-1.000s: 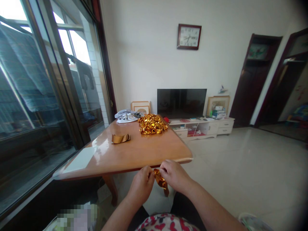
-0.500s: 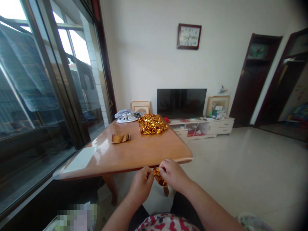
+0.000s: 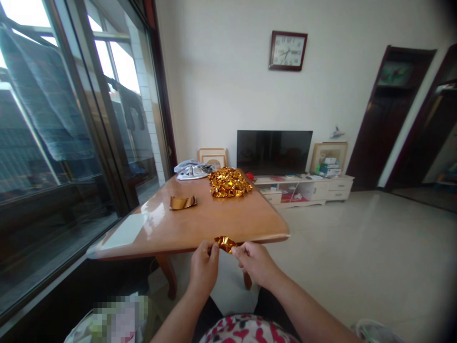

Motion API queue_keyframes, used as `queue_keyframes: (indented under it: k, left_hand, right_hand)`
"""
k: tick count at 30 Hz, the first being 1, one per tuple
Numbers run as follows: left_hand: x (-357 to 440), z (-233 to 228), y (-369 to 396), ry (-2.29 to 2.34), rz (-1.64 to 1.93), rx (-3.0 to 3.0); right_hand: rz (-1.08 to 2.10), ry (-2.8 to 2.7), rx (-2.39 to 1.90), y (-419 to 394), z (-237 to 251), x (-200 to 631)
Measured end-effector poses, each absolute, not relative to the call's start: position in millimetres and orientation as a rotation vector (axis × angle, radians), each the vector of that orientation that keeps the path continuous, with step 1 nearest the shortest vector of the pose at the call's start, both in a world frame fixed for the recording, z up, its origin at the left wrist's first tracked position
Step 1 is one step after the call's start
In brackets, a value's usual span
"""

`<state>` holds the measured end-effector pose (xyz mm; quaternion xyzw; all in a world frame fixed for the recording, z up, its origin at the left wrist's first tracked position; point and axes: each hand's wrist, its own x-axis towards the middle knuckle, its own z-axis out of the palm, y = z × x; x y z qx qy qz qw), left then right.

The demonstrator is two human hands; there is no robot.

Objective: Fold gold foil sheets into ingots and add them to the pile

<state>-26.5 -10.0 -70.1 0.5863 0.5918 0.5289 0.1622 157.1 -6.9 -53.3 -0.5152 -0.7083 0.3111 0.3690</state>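
A crinkled piece of shiny gold foil paper (image 3: 225, 244) stretches between my two hands at the near edge of the wooden table (image 3: 228, 221). My left hand (image 3: 205, 262) pinches its left end, and the fingers of my right hand (image 3: 255, 261) are closed on its right end. Farther back on the tabletop lies a heap of folded gold foil pieces (image 3: 229, 183). To the left of that heap sits a small stack of flat, slightly curled gold foil sheets (image 3: 183, 203).
A pale sheet (image 3: 124, 232) lies on the table's left side. Whitish plastic bags (image 3: 193, 170) rest at its far end. Beyond stand a television (image 3: 274, 152) and a white cabinet (image 3: 321, 189). Glass sliding doors run along the left. A bag (image 3: 82, 328) is on the floor at lower left.
My hands have moved apart and slightly left. The foil piece, which hung down between them, is now raised and spans from one hand to the other. The view has shifted a little.
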Motion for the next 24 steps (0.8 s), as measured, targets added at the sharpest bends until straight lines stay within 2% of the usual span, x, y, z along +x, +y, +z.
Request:
queue_keyframes:
  k: [3,11,18,24]
  left_hand:
    - [-27,-72,-10,1.674,1.538,1.686]
    - [-26,-75,-8,1.490,1.574,1.644]
    - [-26,-79,-7,1.466,1.523,1.703]
    - [-27,-82,-6,1.464,1.451,1.761]
  right_hand:
    - [0.738,-1.820,-1.366,-6,-58,152]
    - [0.319,-1.931,-1.429,-11,-46,151]
    - [0.328,-1.956,-1.345,-12,-45,151]
    - [0.201,-2.029,-1.332,-14,-44,150]
